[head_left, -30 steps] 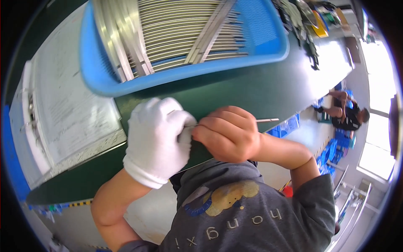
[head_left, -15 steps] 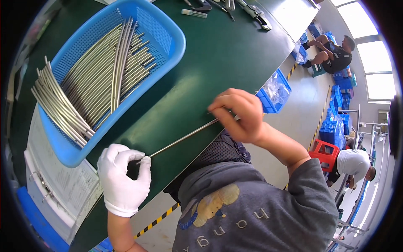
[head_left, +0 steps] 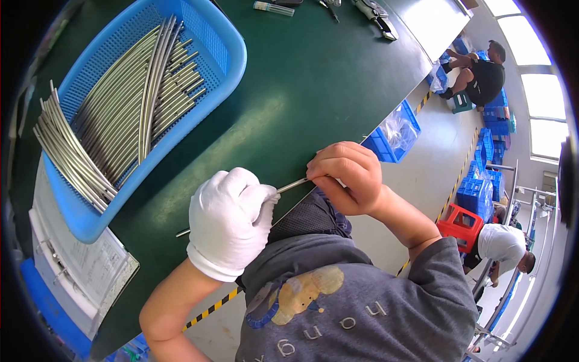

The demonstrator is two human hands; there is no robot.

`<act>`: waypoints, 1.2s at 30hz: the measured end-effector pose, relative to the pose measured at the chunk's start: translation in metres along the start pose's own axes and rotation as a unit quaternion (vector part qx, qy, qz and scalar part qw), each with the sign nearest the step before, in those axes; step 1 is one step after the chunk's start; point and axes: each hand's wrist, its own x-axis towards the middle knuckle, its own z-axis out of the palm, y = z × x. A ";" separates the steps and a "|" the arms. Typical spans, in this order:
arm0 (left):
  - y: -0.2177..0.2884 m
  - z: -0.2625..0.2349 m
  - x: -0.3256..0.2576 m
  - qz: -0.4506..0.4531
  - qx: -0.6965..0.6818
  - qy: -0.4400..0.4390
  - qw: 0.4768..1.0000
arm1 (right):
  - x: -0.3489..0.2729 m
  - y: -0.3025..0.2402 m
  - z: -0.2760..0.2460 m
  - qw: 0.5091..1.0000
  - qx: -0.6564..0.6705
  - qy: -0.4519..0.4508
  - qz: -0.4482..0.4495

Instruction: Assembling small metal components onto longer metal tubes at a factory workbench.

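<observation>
A thin metal rod [head_left: 292, 185] slants across the front edge of the green table. My left hand [head_left: 230, 220], in a white glove, is closed around its middle, and the rod's far-left end sticks out past the glove. At the other end my bare right hand [head_left: 348, 180] pinches the tip between thumb and fingers; the tip itself is hidden in the grip. Left of my hands stands a blue plastic basket [head_left: 232, 66] holding many similar metal rods [head_left: 114, 114], some laid across the others and a bundle resting over its near-left rim.
An open ring binder [head_left: 78, 271] with papers lies beside the basket. Pliers [head_left: 377, 21] and a small clear tube [head_left: 274, 8] sit at the table's back. Right of the table are a blue crate [head_left: 395, 133], a red stool [head_left: 461, 228] and two seated people [head_left: 485, 78].
My left hand has slid along the rod toward my right hand, leaving the rod's left end exposed. My right hand has moved slightly and closed on the tip. The view has shifted a little.
</observation>
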 end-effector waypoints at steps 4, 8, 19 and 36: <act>0.001 0.002 0.001 -0.010 -0.014 0.001 1.000 | 0.001 0.004 0.001 1.000 0.003 0.021 -0.019; -0.002 0.002 0.001 -0.005 -0.019 0.000 1.000 | 0.006 -0.002 -0.007 1.000 0.000 -0.030 -0.006; -0.007 0.005 -0.001 0.051 0.059 0.013 0.997 | -0.003 0.001 -0.007 0.994 0.050 0.046 0.084; -0.007 0.009 0.000 0.057 0.144 0.013 0.988 | 0.008 0.004 -0.009 0.998 -0.044 -0.028 -0.027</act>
